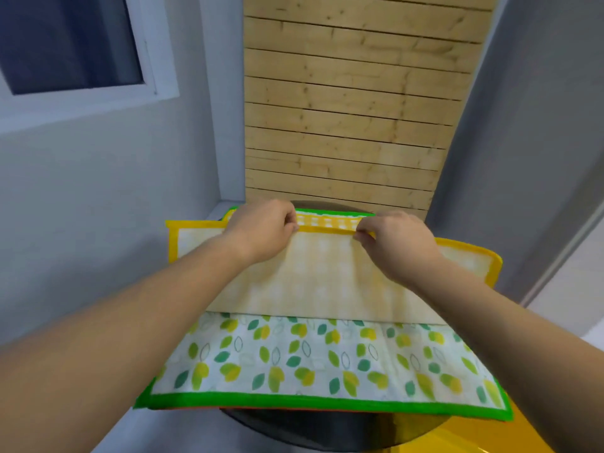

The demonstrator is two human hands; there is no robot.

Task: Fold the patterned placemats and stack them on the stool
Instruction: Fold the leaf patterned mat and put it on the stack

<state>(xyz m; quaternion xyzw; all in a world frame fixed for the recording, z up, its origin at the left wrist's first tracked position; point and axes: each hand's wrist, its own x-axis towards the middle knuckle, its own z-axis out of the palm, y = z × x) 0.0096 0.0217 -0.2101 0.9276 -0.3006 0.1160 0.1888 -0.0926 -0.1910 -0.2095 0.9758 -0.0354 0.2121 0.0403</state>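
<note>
**A:** Where is the mat you're working on?

**B:** The yellow placemat (304, 282) lies on top of the leaf-print placemat (327, 361). Both sit on the dark round stool (327, 433), in front of the slatted wood panel (353, 109). The yellow one's long axis runs left to right, across my body.

**A:** And your hands?

**B:** Both are at its far side. My left hand (261, 232) pinches the yellow bound edge left of centre, and my right hand (397, 245) pinches the same edge right of centre. Both have their fingers curled in on the binding, knuckles up. A short stretch of edge is bare between them.

**A:** So the near half is turned over?

**B:** It looks that way. The pale underside faces up, and the crease runs along the near side, where the leaf print shows below it. Just beyond the edge I hold, a strip of yellow check shows, so the two edges are close but not level.

**A:** Which hand leads?

**B:** Neither is clearly nearer. The left sits slightly farther away than the right, so the edge slants a little. My forearms reach straight out over the leaf print, and the wrists are low. I judge the next move is a small push away from me, then a press flat.

**A:** Any risk?

**B:** The ends stick out past my hands on both sides, and they could skew.
</note>
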